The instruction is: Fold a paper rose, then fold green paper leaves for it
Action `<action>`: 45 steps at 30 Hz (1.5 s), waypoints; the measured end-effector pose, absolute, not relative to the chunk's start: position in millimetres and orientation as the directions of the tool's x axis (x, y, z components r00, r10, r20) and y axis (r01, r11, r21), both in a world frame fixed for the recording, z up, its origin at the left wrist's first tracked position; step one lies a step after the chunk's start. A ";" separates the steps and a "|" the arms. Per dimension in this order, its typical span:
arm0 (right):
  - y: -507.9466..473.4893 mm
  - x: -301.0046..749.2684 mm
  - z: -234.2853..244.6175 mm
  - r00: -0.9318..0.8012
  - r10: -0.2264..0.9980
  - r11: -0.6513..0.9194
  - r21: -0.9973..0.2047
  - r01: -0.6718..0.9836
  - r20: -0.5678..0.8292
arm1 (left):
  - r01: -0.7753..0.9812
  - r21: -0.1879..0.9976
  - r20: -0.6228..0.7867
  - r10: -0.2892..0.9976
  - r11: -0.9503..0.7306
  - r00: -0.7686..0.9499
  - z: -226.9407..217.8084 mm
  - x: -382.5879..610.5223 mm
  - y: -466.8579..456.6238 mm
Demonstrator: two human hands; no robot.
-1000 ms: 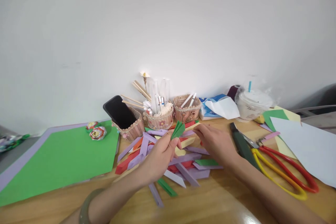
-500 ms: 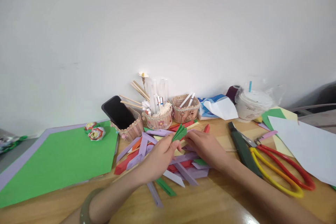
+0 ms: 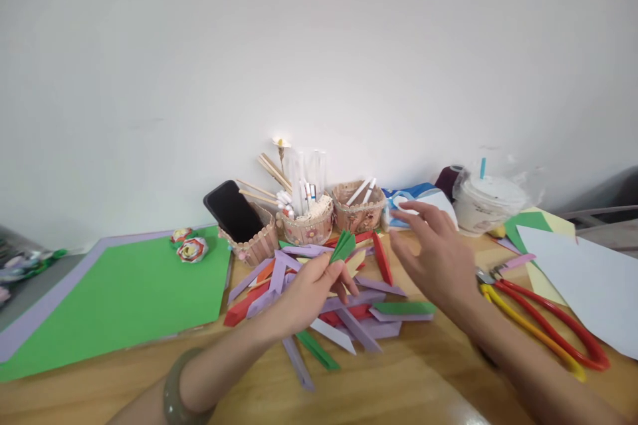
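My left hand [image 3: 312,292] pinches a small bunch of folded green paper pieces [image 3: 343,246] above a pile of folded paper strips [image 3: 349,309] in purple, red, green and cream. My right hand [image 3: 433,255] hovers in the air to the right of that bunch, fingers spread and holding nothing. It is raised over the pile's right side, in front of a blue and white tissue pack [image 3: 413,199]. A red strip [image 3: 381,257] lies between the two hands on the wooden table [image 3: 389,385].
A green sheet on a purple one [image 3: 114,299] lies left, with paper roses [image 3: 192,249] on it. A phone [image 3: 232,211] leans in a small basket; two more baskets [image 3: 359,212] hold sticks and pens. Red and yellow scissors [image 3: 543,325], a lidded cup [image 3: 488,202] and loose sheets [image 3: 588,279] are right.
My right hand has lifted off the strip pile and moved up and to the right, opening its fingers. The left hand keeps its hold on the green pieces. The view shifted slightly.
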State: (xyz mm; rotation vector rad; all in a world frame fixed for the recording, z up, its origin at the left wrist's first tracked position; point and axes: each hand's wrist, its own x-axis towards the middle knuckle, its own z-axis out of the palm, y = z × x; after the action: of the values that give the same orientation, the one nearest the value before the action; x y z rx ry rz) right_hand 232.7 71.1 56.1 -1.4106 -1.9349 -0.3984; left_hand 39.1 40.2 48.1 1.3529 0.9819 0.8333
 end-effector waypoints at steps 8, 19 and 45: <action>76.9 248.6 68.3 -0.141 0.631 0.338 -0.106 0.935 0.763 | -0.207 0.950 -0.111 0.874 0.233 0.473 48.6 37.0 38.8; 55.8 205.9 50.0 -0.597 0.801 -0.152 -0.979 -0.136 -0.041 | -0.343 0.697 -0.177 0.614 0.630 0.769 39.8 42.8 29.8; 55.9 201.5 52.5 -0.512 0.849 -0.280 -0.934 -0.221 -0.133 | -0.300 0.717 -0.176 0.579 0.630 0.796 35.7 40.1 35.0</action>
State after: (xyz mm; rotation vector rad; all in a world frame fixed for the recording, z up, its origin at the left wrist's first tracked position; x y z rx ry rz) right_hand 201.5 55.9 52.5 -0.8491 -1.2196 1.8716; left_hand 40.1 35.0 35.7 0.7304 0.4152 0.5203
